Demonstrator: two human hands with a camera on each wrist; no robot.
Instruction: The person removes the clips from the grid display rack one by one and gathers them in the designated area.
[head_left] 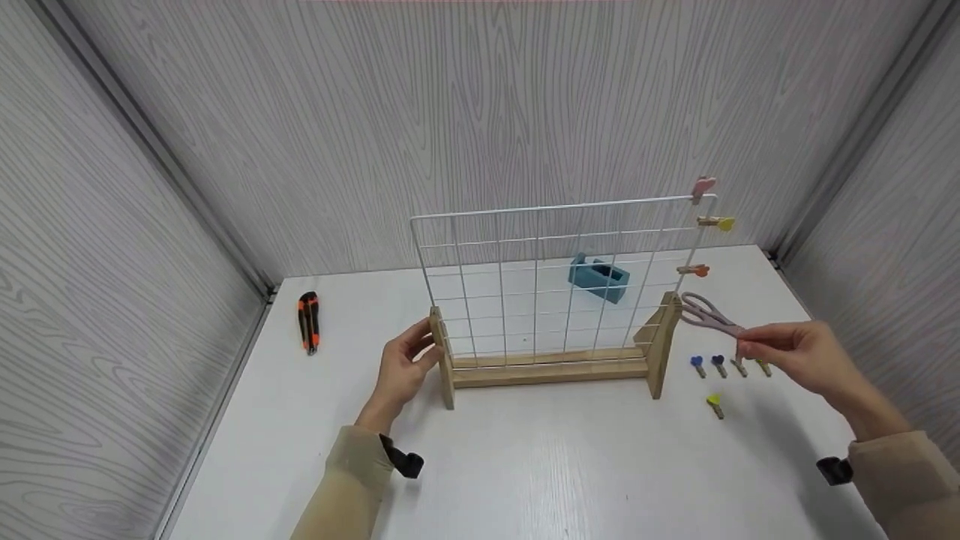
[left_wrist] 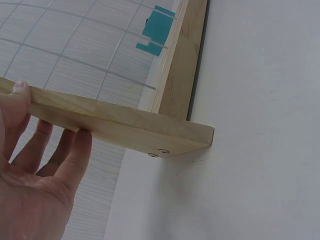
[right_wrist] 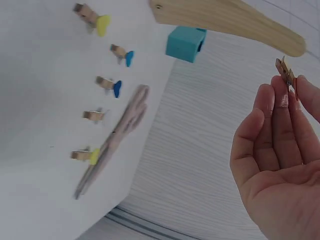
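Left hand (head_left: 403,369): its grip pinches the left post (left_wrist: 130,129); easing off could let the stand (head_left: 551,375) skid if the grid is pushed
Wire grid (head_left: 535,277): upright, mid-bench
Orange clip (head_left: 694,270): on the grid's right edge; a shallow bite could drop it
Right hand (head_left: 806,356): unclear whether its grip pinches that clip; dipping could scatter the loose clips (head_left: 718,365)
Bench (head_left: 555,465): white, glossy
Walls (head_left: 480,135): grey wood-grain panels
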